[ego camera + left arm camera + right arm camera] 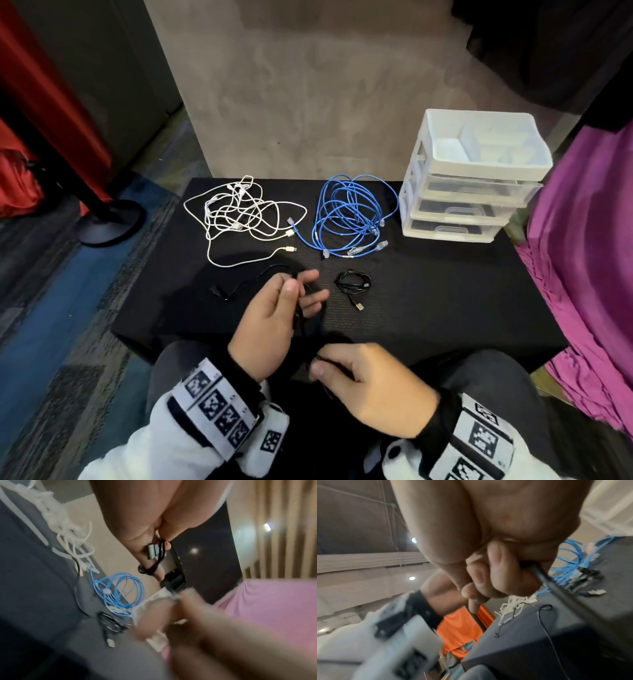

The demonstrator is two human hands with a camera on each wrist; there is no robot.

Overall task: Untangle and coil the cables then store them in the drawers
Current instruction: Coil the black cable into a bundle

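My left hand (291,301) holds a black cable (260,274) at the table's front; in the left wrist view its thumb and fingers pinch the metal plug and loops of that black cable (154,555). My right hand (356,373) grips the same cable lower down, fingers curled round the black cable (544,578). A small coiled black cable (352,286) lies to the right of my left hand. Behind it sit a tangled white cable (236,212) and a bundle of blue cables (352,212). The white drawer unit (472,178) stands at the back right with its drawers pushed in.
The black table (445,291) reaches to my knees. Pink cloth (589,257) hangs at the right edge. A red barrier and a black post base (102,222) stand on the floor at the left. A concrete wall rises behind the table.
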